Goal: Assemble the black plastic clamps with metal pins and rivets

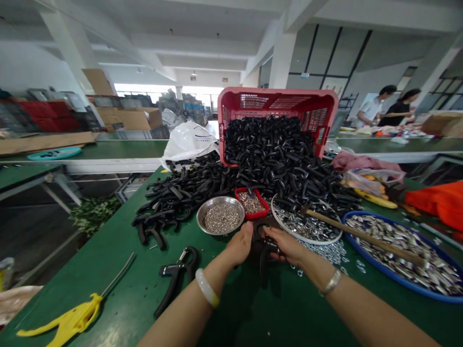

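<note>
Between my two hands is a black curved plastic handle (265, 270), its long arm hanging down toward me. My right hand (285, 245) has its fingers closed round the handle's upper part. My left hand (240, 245) is at the other side of it, thumb raised and fingers bent; its fingertips are partly hidden against the dark part. Just beyond stand a metal bowl (199, 220) of small metal pieces and a red tray (266, 209) of rivet-like pins. A black handle assembly with a metal pin (177, 274) lies to the left of my left forearm.
A red crate (278, 91) lies tipped, spilling black handles (267, 144). A white-rimmed tray (334, 239) holds metal parts; a blue tray (398, 288) holds metal strips. A wooden-handled hammer (361, 234) spans both. A yellow air gun (77, 315) lies left. Two people work far right.
</note>
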The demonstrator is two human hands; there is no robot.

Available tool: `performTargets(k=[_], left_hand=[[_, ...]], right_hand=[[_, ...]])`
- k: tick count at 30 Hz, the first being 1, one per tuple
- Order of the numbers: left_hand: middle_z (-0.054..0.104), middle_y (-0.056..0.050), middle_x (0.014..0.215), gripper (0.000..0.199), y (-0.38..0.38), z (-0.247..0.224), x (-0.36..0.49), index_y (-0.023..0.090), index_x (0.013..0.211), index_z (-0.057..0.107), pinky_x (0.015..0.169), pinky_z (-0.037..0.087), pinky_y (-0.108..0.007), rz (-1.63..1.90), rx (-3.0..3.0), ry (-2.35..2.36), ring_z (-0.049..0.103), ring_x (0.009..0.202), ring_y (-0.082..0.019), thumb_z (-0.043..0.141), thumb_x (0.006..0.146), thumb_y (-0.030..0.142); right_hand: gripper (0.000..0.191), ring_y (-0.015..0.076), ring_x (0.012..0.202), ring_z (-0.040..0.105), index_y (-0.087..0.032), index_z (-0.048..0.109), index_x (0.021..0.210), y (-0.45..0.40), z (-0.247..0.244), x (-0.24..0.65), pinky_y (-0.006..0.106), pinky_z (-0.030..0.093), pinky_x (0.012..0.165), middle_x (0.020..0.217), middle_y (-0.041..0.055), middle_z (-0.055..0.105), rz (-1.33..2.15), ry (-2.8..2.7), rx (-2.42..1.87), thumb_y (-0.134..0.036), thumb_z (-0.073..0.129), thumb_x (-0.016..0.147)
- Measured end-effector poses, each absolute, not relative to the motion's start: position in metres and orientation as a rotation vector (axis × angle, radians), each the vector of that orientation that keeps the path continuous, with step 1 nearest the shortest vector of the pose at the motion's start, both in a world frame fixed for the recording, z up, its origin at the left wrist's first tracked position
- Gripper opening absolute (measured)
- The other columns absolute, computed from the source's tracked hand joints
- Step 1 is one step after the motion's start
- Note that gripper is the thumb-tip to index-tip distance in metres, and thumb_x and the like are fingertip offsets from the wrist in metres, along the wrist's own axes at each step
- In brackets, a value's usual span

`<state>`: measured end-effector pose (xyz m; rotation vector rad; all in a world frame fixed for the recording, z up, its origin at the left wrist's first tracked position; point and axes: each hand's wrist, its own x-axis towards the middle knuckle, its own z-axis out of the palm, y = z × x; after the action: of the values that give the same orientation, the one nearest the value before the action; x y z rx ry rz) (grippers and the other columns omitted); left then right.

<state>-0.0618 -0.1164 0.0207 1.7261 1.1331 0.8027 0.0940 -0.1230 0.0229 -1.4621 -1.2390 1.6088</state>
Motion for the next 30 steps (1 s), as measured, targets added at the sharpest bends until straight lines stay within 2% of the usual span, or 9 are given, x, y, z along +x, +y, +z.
performTargets(k=[2,4,7,10,13,16,20,25,30], left_hand=[[0.053,-0.012,0.118,0.073,-0.121,0.022,-0.058,0.015,0.121,0.044,0.094,0.033,-0.037,0.698,1.972,1.253,0.046,0.110,-0.026,0.031,0.073,0.068],[0.047,-0.016,0.123,0.097,-0.128,0.020,-0.050,0.012,0.128,0.035,0.095,0.032,-0.040,0.573,2.139,1.409,0.042,0.113,-0.032,0.049,0.055,0.074],[0.044,-0.020,0.125,0.115,-0.133,0.014,-0.035,0.009,0.131,0.030,0.094,0.032,-0.044,0.466,2.208,1.597,0.041,0.112,-0.036,0.057,0.040,0.075],[0.047,-0.019,0.121,0.114,-0.127,0.009,-0.027,0.009,0.129,0.031,0.091,0.034,-0.046,0.398,2.283,1.612,0.043,0.109,-0.035,0.058,0.039,0.074],[0.047,-0.016,0.121,0.110,-0.114,0.007,-0.022,0.012,0.129,0.032,0.091,0.034,-0.046,0.348,2.343,1.586,0.043,0.109,-0.033,0.057,0.041,0.074],[0.043,-0.016,0.125,0.113,-0.101,0.007,-0.013,0.013,0.129,0.032,0.096,0.029,-0.046,0.268,2.449,1.551,0.039,0.114,-0.034,0.059,0.037,0.073],[0.037,-0.017,0.130,0.118,-0.089,0.005,-0.002,0.014,0.130,0.031,0.098,0.023,-0.049,0.023,2.533,1.452,0.033,0.119,-0.037,0.061,0.033,0.073],[0.036,-0.017,0.130,0.116,-0.081,0.005,-0.007,0.016,0.130,0.032,0.099,0.022,-0.051,-0.089,2.580,1.338,0.032,0.119,-0.038,0.061,0.034,0.074],[0.035,-0.019,0.132,0.118,-0.083,0.001,-0.011,0.014,0.132,0.031,0.101,0.018,-0.050,-0.050,2.551,1.342,0.030,0.120,-0.038,0.060,0.034,0.075]], right_hand=[[0.026,0.0062,0.033,0.043,-0.020,0.047,0.081,-0.126,0.016,0.093,0.014,0.024,0.027,0.050,-0.0062,0.048,1.553,-1.085,-1.423,-0.046,0.045,0.080],[0.022,0.0072,0.041,0.048,-0.019,0.048,0.079,-0.130,0.010,0.089,0.016,0.034,0.033,0.055,-0.0047,0.051,1.519,-0.964,-1.359,-0.041,0.049,0.079],[0.020,0.0102,0.053,0.055,-0.019,0.050,0.081,-0.136,0.001,0.087,0.020,0.042,0.044,0.061,-0.0018,0.056,1.485,-0.929,-1.305,-0.038,0.046,0.081],[0.029,0.0123,0.058,0.058,-0.019,0.055,0.087,-0.131,0.000,0.105,0.023,0.046,0.053,0.064,0.0011,0.061,1.320,-1.384,-1.439,-0.040,0.036,0.086],[0.051,0.0150,0.057,0.060,-0.017,0.063,0.077,-0.104,0.017,0.135,0.027,0.046,0.058,0.062,0.0055,0.063,0.715,-2.111,-1.820,-0.043,0.021,0.089],[0.041,0.0218,0.089,0.060,-0.016,0.065,0.088,-0.061,0.041,0.152,0.032,0.043,0.077,0.092,0.0115,0.065,0.315,-2.270,-1.914,-0.033,0.027,0.089],[0.022,0.0234,0.104,0.053,-0.021,0.064,0.095,-0.004,0.051,0.138,0.033,0.040,0.084,0.108,0.0078,0.060,0.217,-2.475,-1.922,-0.029,0.047,0.082],[0.029,0.0172,0.092,0.055,-0.016,0.052,0.108,0.041,0.039,0.110,0.039,0.046,0.079,0.109,0.0067,0.054,0.272,-2.728,-1.969,-0.032,0.049,0.084],[0.030,0.0178,0.093,0.055,-0.015,0.051,0.109,0.057,0.027,0.113,0.039,0.046,0.078,0.109,0.0072,0.054,0.328,-2.787,-1.858,-0.031,0.050,0.084]])
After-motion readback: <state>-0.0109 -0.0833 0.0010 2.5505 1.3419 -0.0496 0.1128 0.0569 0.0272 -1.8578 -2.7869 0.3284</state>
